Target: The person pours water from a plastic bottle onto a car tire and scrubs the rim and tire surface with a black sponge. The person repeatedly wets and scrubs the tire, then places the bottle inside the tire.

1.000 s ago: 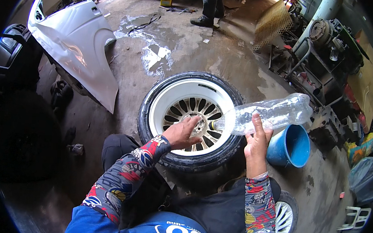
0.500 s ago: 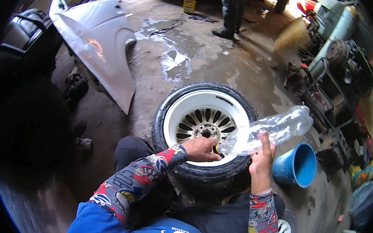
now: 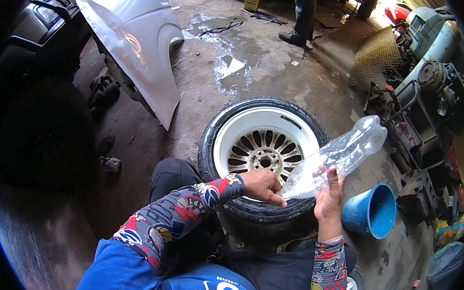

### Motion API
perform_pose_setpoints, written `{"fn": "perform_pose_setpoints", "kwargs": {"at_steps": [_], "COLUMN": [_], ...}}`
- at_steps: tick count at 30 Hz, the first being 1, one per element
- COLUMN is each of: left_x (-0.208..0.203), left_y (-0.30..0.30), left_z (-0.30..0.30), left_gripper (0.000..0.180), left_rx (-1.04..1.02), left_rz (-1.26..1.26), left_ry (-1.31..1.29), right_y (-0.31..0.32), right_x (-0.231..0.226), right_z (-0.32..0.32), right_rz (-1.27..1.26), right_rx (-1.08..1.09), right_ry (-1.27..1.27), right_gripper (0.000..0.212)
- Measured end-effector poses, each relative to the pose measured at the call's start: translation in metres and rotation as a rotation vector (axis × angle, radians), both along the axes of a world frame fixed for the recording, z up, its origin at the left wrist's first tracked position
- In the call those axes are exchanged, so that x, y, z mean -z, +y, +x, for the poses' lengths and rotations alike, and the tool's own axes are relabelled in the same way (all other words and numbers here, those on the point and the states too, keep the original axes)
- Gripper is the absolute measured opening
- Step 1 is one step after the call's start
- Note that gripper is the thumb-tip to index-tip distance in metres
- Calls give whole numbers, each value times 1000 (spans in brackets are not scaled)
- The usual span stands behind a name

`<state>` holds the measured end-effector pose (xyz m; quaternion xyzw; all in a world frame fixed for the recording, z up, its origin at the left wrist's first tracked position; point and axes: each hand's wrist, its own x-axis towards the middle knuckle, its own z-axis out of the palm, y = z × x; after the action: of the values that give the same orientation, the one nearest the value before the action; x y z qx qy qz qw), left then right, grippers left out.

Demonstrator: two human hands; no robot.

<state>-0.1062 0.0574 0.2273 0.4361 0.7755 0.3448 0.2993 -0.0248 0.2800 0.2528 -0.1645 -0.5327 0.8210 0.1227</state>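
Observation:
A large clear plastic bottle [image 3: 346, 153] is held slantwise over the near right part of a car wheel, its base up and to the right, its neck low and to the left. My right hand [image 3: 330, 197] grips the bottle's body from below, thumb side up. At the neck, my left hand [image 3: 264, 186] is closed round the cap end, where a bit of yellow shows between the fingers. Flat on the floor lies the wheel, its pale multi-spoke rim [image 3: 232, 131] inside a black tire [image 3: 207, 155]. The bottle's mouth is hidden by my left fingers.
A blue bucket [image 3: 353, 213] stands right of the wheel. Another wheel [image 3: 359, 286] is by my right leg. A silver car body panel [image 3: 137, 34] leans at left. Machine parts [image 3: 438, 90] crowd the right. A person's leg [image 3: 304, 20] stands at the back, near a yellow container [image 3: 252, 0].
The bottle has tilted more steeply, its base higher, and both hands stay on it. The view has shifted, so the surroundings appear farther right.

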Motion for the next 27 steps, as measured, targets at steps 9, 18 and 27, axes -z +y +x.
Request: {"fn": "perform_pose_setpoints", "kwargs": {"at_steps": [9,18,27], "left_x": [5,-17,6], "left_y": [1,-2,-7], "left_z": [4,10,-1], "left_gripper": [77,90,79], "left_rx": [59,179,65], "left_rz": [-59,-260,-182], "left_ry": [25,-119,37], "right_y": [-27,-43,-39], "right_x": [7,22,48], "right_z": [1,-6,-13], "right_rz": [26,128,76], "right_rx": [-211,-337,-261], "right_ry": [-296,-374,-309], "right_gripper": [100,114,113]}}
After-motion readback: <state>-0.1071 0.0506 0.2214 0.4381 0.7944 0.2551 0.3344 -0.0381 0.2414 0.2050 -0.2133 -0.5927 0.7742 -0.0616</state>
